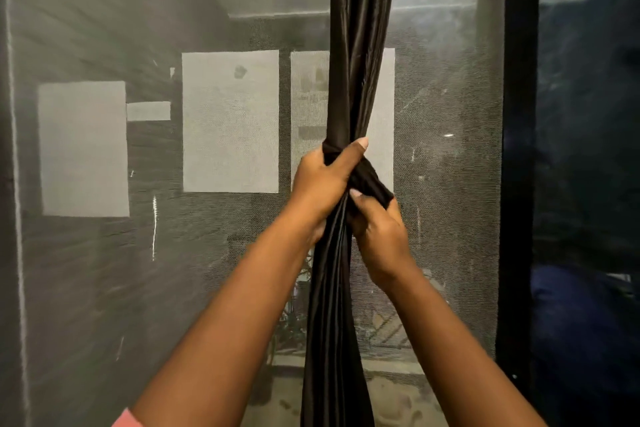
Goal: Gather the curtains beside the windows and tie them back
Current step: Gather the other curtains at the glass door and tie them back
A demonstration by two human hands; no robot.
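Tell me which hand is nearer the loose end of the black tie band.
Right. The right hand pinches the tie band just below its loose end; the left hand grips the gathered curtain where the band wraps, farther left.

Left hand (320, 184) and right hand (379, 229) raised, fingers curled.

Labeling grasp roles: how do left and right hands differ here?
The left hand sits higher, wrapped round the gathered curtain, thumb up along the tie band. The right hand sits lower, pinching the tie band's loose end. Both hands grip fabric and meet at the bunch.
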